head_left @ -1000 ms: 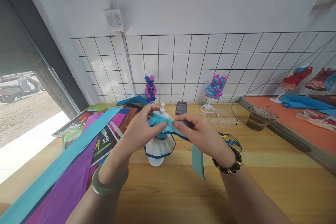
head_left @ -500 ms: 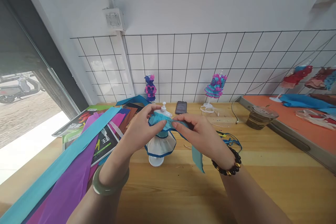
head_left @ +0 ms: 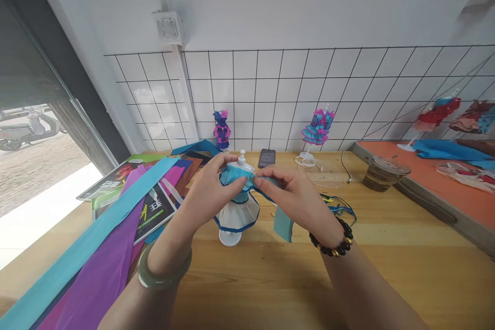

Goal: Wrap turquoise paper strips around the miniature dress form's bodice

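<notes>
A small white doll mannequin [head_left: 235, 211] stands on the wooden table [head_left: 270, 278], wearing a white skirt edged in blue. Both my hands pinch a blue crepe paper strip [head_left: 284, 224] gathered at the mannequin's chest. My left hand [head_left: 209, 188] holds the gathered part on the left with closed fingers. My right hand [head_left: 294, 193] pinches the strip just right of it, fingertips almost touching the left ones. The strip's loose end hangs down below my right hand.
Long blue and purple paper strips [head_left: 96, 252] lie over magazines [head_left: 131, 191] at the left. Two dressed mannequins [head_left: 221, 130] [head_left: 317, 129], a phone [head_left: 266, 158] and a lidded cup [head_left: 382, 172] stand behind. An orange tray [head_left: 433, 175] is at the right.
My hands have drawn slightly closer together at the mannequin's chest. The strip's hanging end has risen and shortened as more paper is gathered.
</notes>
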`<state>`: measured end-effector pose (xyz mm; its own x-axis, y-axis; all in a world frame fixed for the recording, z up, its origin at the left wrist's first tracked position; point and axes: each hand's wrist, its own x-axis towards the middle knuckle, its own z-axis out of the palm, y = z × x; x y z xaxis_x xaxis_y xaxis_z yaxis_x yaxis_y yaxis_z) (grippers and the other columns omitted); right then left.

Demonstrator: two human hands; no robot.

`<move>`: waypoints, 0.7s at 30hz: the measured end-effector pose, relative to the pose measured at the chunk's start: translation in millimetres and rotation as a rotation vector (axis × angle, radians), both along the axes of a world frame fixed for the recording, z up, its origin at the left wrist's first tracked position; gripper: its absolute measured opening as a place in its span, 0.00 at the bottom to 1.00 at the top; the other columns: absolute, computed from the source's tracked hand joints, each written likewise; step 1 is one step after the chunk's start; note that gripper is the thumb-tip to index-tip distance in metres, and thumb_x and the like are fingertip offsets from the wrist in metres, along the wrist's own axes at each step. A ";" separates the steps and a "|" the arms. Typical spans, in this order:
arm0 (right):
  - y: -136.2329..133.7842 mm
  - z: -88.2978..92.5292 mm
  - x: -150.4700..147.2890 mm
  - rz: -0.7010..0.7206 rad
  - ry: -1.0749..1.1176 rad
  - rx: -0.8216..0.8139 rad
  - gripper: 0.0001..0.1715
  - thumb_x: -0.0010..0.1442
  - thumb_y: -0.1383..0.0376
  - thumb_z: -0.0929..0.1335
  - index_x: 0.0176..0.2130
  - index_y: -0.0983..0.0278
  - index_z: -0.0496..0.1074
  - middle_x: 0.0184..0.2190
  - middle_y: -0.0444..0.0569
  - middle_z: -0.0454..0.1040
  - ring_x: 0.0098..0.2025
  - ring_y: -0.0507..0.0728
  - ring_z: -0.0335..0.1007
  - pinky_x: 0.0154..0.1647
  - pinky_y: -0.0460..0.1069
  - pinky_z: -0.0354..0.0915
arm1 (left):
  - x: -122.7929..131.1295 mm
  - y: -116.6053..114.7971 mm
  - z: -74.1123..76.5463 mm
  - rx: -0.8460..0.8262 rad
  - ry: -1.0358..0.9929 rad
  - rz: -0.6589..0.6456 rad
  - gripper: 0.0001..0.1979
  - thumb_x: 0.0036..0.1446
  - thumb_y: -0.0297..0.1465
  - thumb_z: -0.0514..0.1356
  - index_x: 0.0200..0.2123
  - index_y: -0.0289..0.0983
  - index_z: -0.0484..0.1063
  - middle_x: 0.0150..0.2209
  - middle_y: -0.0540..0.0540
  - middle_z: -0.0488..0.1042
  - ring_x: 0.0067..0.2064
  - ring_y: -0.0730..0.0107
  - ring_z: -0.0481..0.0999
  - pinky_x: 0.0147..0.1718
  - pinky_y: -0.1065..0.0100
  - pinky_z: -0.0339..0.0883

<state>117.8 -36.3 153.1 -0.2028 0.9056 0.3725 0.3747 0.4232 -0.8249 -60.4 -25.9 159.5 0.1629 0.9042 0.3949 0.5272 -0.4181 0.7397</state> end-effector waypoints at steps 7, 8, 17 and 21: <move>-2.4 2.0 1.1 0.134 0.170 -0.314 0.16 0.57 0.55 0.67 0.39 0.64 0.74 0.27 0.46 0.74 0.27 0.52 0.71 0.26 0.47 0.65 | -1.9 2.7 -1.3 -0.007 0.004 -0.035 0.17 0.53 0.38 0.61 0.46 0.42 0.67 0.50 0.48 0.72 0.52 0.62 0.70 0.54 0.58 0.63; -1.7 1.7 1.5 0.136 0.160 -0.305 0.16 0.57 0.55 0.67 0.38 0.64 0.74 0.27 0.46 0.74 0.26 0.52 0.70 0.25 0.46 0.64 | -2.1 2.8 -1.5 -0.010 0.001 -0.042 0.17 0.53 0.39 0.60 0.47 0.42 0.67 0.50 0.48 0.72 0.52 0.62 0.70 0.54 0.58 0.63; -3.6 0.9 4.7 0.093 -0.035 -0.139 0.16 0.60 0.55 0.64 0.35 0.63 0.75 0.25 0.44 0.69 0.25 0.50 0.59 0.24 0.45 0.56 | -0.8 0.8 -1.2 -0.021 -0.002 -0.028 0.20 0.50 0.34 0.62 0.48 0.41 0.67 0.50 0.46 0.72 0.51 0.59 0.71 0.50 0.57 0.66; -3.6 2.3 4.3 0.112 -0.065 -0.092 0.16 0.60 0.56 0.64 0.36 0.63 0.76 0.25 0.44 0.69 0.26 0.50 0.58 0.25 0.46 0.55 | -0.7 0.4 -1.4 -0.020 -0.002 -0.020 0.20 0.50 0.33 0.61 0.48 0.41 0.67 0.50 0.45 0.71 0.50 0.59 0.71 0.50 0.56 0.66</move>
<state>122.0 -39.9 155.4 -0.3256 0.9056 0.2717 0.3833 0.3891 -0.8376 -61.1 -25.5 158.2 0.1802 0.9084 0.3772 0.5178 -0.4137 0.7488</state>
